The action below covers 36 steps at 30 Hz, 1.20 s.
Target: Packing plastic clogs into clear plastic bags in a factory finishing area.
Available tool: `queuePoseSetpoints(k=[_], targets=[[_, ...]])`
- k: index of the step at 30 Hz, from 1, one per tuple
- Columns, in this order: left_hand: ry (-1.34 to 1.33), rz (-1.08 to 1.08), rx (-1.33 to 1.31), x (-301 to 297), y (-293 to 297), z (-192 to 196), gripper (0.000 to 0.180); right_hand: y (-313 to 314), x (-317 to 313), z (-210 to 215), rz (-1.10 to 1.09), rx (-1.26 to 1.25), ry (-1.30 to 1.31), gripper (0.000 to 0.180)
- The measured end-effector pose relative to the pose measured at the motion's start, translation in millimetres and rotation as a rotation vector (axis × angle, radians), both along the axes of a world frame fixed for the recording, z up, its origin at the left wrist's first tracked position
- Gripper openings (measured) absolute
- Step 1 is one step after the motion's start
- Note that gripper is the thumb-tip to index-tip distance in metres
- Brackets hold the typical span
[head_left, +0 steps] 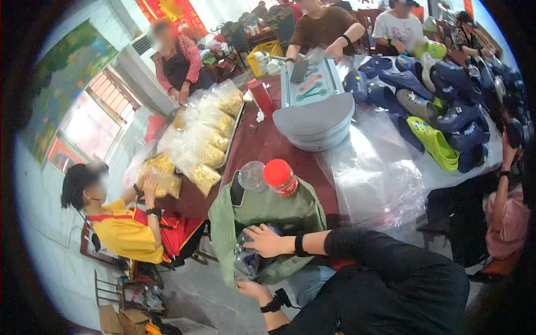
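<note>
A clear plastic bag with something dark inside, probably a dark clog, lies on a green cloth at the near edge of the table. My right hand rests on top of the bag, palm down with fingers spread. Below it, my left hand is closed, its fingers pinching the bag's lower edge. Black bands circle both wrists. Past the hands, a red-lidded jar and a clear cup stand on the cloth, beside a phone.
Bags of yellow pieces cover the table's left side. Farther back stands a grey bin-like case. At right lie flat clear bags and a heap of clogs. A person in yellow works at left; others sit around the table.
</note>
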State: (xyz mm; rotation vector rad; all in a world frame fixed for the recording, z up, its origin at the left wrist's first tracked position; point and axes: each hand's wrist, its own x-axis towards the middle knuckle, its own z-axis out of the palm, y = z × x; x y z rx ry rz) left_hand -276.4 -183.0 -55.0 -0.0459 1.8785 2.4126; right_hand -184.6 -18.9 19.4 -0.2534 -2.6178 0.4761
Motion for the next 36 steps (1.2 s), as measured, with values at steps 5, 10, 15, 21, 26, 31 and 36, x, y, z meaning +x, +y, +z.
queuePoseSetpoints(k=[5, 10, 15, 21, 26, 31, 36], targets=[[-0.188, 0.111, -0.133, 19.9, 22.4, 65.3, 0.053, -1.0, 11.9, -16.2, 0.129, -0.028, -0.546, 0.061], [-0.045, 0.081, -0.176, 2.1, 28.5, 39.3, 0.049, 1.7, 34.9, -10.2, 0.229, -0.121, -0.828, 0.051], [0.049, -0.141, -0.369, 12.5, 36.0, 49.5, 0.046, 23.8, 91.6, 37.4, 0.261, -0.214, -0.709, 0.052], [0.601, -0.102, -0.369, 20.1, 50.0, 60.2, 0.048, 74.7, 209.7, 107.5, 0.190, -0.778, -0.345, 0.054], [1.042, -0.216, -0.487, 52.9, 68.7, 70.8, 0.047, 100.6, 298.8, 94.9, -0.422, -0.681, -0.115, 0.053], [1.291, -0.805, -0.277, 109.3, 109.6, 77.1, 0.037, 92.0, 341.7, 75.3, -0.727, -0.640, -0.122, 0.051], [1.377, -1.205, -0.171, 164.9, 159.1, 65.9, 0.028, 82.3, 365.3, 47.8, -0.793, -0.649, -0.095, 0.050]])
